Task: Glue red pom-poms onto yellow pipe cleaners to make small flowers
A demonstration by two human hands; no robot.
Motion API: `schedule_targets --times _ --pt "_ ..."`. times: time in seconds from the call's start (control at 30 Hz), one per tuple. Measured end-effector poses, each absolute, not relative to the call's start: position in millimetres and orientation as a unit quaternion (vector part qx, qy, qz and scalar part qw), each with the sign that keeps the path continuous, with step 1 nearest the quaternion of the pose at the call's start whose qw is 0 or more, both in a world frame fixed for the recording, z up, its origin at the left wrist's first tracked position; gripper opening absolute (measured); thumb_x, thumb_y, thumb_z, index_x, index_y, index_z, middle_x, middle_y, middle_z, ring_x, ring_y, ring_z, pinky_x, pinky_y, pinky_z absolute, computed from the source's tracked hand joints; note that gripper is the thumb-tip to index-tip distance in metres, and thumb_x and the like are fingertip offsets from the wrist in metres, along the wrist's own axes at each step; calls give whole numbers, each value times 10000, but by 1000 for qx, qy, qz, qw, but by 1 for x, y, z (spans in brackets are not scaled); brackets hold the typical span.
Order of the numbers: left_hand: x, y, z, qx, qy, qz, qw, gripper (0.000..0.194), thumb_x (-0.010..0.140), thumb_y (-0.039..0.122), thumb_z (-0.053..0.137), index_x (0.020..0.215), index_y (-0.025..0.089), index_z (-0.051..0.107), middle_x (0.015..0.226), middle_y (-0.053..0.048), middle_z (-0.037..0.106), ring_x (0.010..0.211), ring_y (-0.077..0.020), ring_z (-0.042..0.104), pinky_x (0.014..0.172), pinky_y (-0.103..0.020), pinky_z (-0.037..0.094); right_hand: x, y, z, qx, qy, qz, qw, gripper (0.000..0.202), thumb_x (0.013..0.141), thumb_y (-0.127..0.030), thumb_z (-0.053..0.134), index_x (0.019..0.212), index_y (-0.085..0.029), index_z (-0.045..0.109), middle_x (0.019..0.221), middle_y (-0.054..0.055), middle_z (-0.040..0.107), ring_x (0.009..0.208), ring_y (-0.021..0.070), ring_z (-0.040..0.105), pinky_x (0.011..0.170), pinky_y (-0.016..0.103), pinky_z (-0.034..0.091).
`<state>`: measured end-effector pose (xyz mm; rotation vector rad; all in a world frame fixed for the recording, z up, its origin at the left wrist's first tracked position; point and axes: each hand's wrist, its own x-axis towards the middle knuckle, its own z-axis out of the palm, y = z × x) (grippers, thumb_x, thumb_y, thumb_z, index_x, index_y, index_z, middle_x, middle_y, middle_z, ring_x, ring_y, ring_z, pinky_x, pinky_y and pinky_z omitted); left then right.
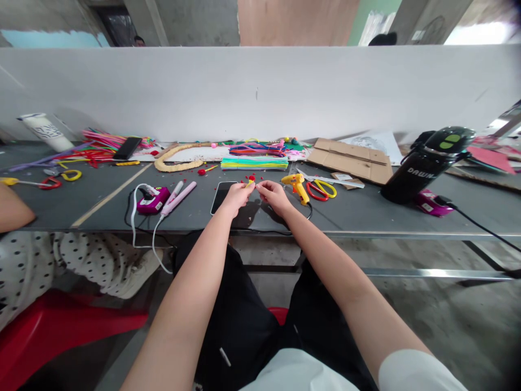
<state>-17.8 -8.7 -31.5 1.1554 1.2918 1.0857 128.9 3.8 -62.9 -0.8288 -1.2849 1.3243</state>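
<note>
Back from the bench's [350, 213] front edge, the left hand [238, 196] pinches a red-and-yellow piece [251, 179] at its fingertips — right hand [273, 195] just beside, grip unclear; long axis too small to tell.

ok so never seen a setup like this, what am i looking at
No machine here: a person works bare-handed, and the one picture comes from a camera worn on their head, looking forward and down. The left hand has a small red-and-yellow piece in its grip; the right hand is close beside it, but whether it holds anything is too small to tell. On the grey table lie a yellow glue gun, scissors and cardboard, with a black bottle off to the right.
</note>
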Motion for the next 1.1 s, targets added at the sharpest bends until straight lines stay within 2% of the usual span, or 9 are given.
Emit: schedule_targets --times 0.2,0.4,0.73,0.93,1.1 --pt "-18 -6 -36 502 528 456 511 396 882 389 720 650 181 474 518 69 345 423 -48 261 424 -198 160 128 5 -62 -330 -524 585 523 504 617 -592 842 802 -186 608 587 -71 488 502 67 382 496 247 264" --pt "-20 -1 -43 523 517 461 496 329 908 353 669 676 176 518 522 73 329 447 -63 257 446 -209 159 129 6 -62 -316 -512 615 509 500 606 -571 854 809 -179 619 585 -70 477 508 67 371 502 249 245" --pt "-17 -5 -37 529 506 478 486 287 869 361 709 703 167 579 532 73 368 468 -69 261 460 -220 181 132 2 -55 -284 -503 661 479 483 609 -534 876 770 -179 591 647 -57 451 548 65 370 513 232 236" --pt "-17 -8 -33 511 496 475 517 271 881 337 701 721 164 567 544 77 355 440 -52 259 435 -200 166 133 1 -52 -286 -499 665 475 486 585 -538 884 758 -182 602 643 -51 451 558 74 372 507 233 255" --pt "-18 -11 -28 481 484 448 578 282 925 382 646 767 167 554 548 88 318 389 -42 230 393 -189 147 136 6 -56 -314 -480 635 518 496 576 -558 874 790 -200 606 641 -52 473 562 80 376 500 229 259"
